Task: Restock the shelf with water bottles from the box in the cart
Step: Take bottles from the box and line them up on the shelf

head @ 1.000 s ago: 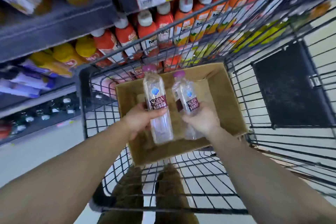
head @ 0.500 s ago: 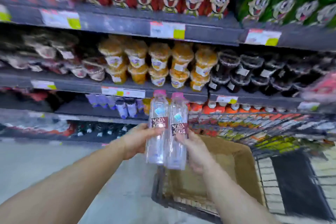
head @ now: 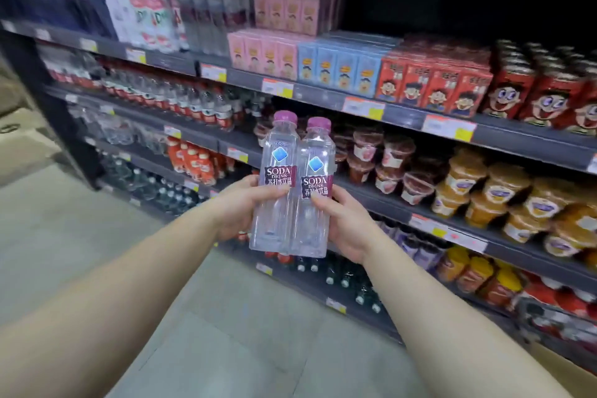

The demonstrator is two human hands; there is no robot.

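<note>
Two clear water bottles with purple caps and dark "SODA" labels stand upright side by side in front of me, touching each other. My left hand [head: 240, 207] grips the left bottle [head: 276, 213] around its middle. Around the right bottle [head: 315, 223] my right hand [head: 344, 226] is closed from the right side. Both bottles are held up before the dark shelf unit [head: 355, 191], at the height of the shelf with cups. A corner of the cardboard box [head: 568, 371] shows at the bottom right; the cart is out of view.
The shelves hold water bottles [head: 193, 107] at left, cartoon-face cartons [head: 433, 84] above, jelly cups [head: 484, 191] at right and dark bottles [head: 349, 278] low down. Grey floor [head: 97, 229] stretches to the left of the unit.
My view has swung up and left from the cart to the shelves. Both hands lifted the two bottles out of the box and hold them together, higher, before the shelf.
</note>
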